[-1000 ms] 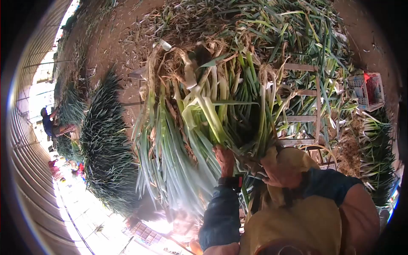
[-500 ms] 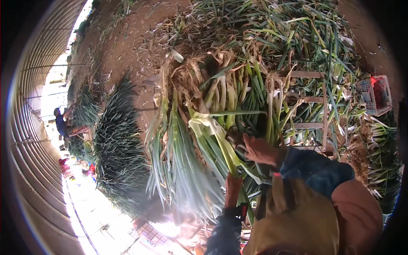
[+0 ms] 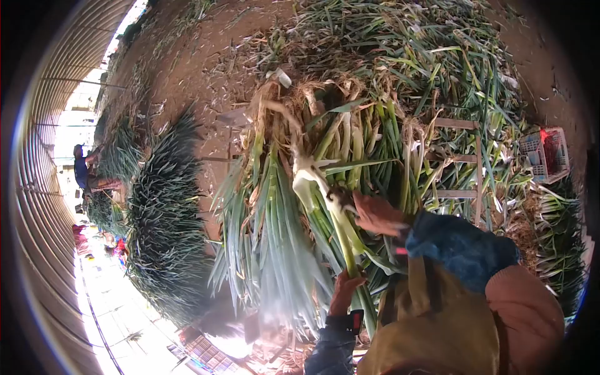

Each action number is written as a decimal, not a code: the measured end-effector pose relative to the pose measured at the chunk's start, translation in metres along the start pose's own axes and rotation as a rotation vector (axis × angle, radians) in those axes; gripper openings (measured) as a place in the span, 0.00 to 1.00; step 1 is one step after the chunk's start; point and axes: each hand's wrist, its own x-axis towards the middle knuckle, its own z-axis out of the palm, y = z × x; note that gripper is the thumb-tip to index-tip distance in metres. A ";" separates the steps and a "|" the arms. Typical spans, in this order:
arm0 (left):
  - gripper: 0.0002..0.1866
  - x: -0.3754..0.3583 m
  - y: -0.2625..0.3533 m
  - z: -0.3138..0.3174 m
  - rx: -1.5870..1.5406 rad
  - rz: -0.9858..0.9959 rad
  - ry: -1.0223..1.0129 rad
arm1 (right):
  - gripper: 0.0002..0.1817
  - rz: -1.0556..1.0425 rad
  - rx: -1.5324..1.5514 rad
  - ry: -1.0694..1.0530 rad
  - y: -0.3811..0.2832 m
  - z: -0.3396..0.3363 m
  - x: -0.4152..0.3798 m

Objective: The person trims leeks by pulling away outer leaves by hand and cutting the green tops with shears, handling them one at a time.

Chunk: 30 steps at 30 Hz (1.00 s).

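Note:
My left hand (image 3: 345, 289) is closed around the green leaf end of a leek (image 3: 340, 228). Its pale, partly stripped stem slants up and left over a rack heaped with more leeks. Close beside that stem is my right hand (image 3: 377, 214), fingers curled in toward it at a dark patch (image 3: 339, 195); I cannot tell what they grip. Behind the held stalk lies a row of unpeeled leeks (image 3: 275, 187), roots at the top and long leaves hanging downward.
A pile of leaf scraps (image 3: 412, 50) covers the ground behind. At right stand a wooden frame (image 3: 478, 162) and a plastic crate (image 3: 545, 155). Tall bundled leeks (image 3: 165, 225) stand at left, with another person (image 3: 83, 169) beyond them. More leeks (image 3: 556, 244) lie at far right.
The leek's pale stem shows whiter and barer than before. Both hands stay close to it, my left hand slightly lower. The whole view has shifted a little.

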 end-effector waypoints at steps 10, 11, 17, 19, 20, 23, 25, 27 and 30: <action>0.17 0.018 0.075 -0.013 -0.192 0.202 0.028 | 0.33 0.112 0.262 -0.106 -0.043 -0.050 -0.072; 0.17 0.029 0.087 -0.012 -0.135 0.291 0.074 | 0.34 0.097 0.248 -0.077 -0.053 -0.056 -0.090; 0.14 0.110 0.020 -0.023 0.307 0.202 -0.164 | 0.39 0.163 0.172 0.016 -0.033 -0.046 -0.109; 0.12 0.112 -0.018 -0.005 0.519 0.571 -0.116 | 0.39 0.245 0.169 -0.017 -0.001 -0.040 -0.088; 0.13 0.106 -0.030 0.008 0.410 0.351 -0.095 | 0.39 0.168 0.091 0.030 0.009 -0.038 -0.083; 0.13 0.087 -0.036 0.027 0.224 0.033 -0.045 | 0.40 0.264 0.080 -0.005 0.025 -0.038 -0.070; 0.13 0.083 -0.032 0.032 0.246 -0.012 -0.036 | 0.40 0.278 0.074 -0.004 0.050 -0.028 -0.068; 0.13 0.086 -0.022 0.029 0.377 -0.011 -0.054 | 0.40 0.282 0.016 0.051 0.072 -0.017 -0.063; 0.15 0.086 -0.022 0.031 0.356 0.020 -0.051 | 0.38 0.289 0.111 -0.008 0.079 -0.018 -0.061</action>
